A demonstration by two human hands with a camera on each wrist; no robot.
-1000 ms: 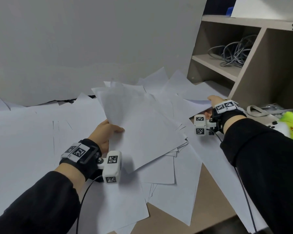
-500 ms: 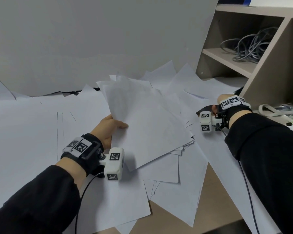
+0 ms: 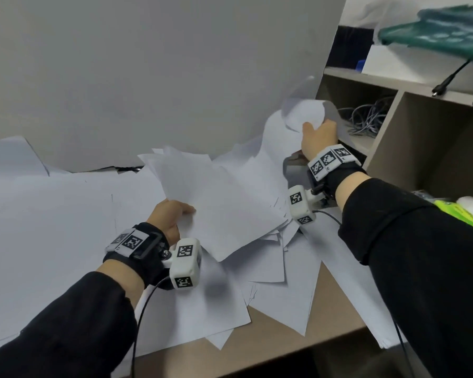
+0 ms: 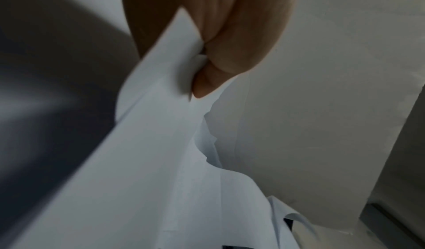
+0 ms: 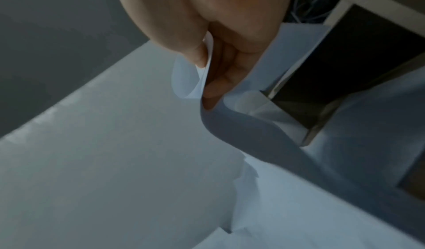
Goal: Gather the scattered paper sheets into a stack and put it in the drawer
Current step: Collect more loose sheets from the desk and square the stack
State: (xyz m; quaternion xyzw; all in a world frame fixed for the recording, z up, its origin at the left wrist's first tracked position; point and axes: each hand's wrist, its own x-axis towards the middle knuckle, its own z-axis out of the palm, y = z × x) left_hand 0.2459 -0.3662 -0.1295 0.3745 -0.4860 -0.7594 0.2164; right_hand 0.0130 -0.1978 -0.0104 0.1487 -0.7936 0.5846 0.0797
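At the desk (image 3: 271, 347) we are pinching the stack (image 3: 224, 208) in our left hand (image 3: 170, 216) while our right hand (image 3: 318, 137) is gripping a curling sheet (image 3: 303, 115) (best drawn across gently, uncreased).

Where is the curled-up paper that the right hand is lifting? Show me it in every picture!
Head view: the curled sheet is upper right, above the right hand, beside the shelf unit.
Left wrist view: cannot tell; only the left hand pinching its own bunch of sheets is clear.
Right wrist view: centre, bent round the fingers.
Shared landmark: the grey cables on the shelf, top right in the right wrist view too.
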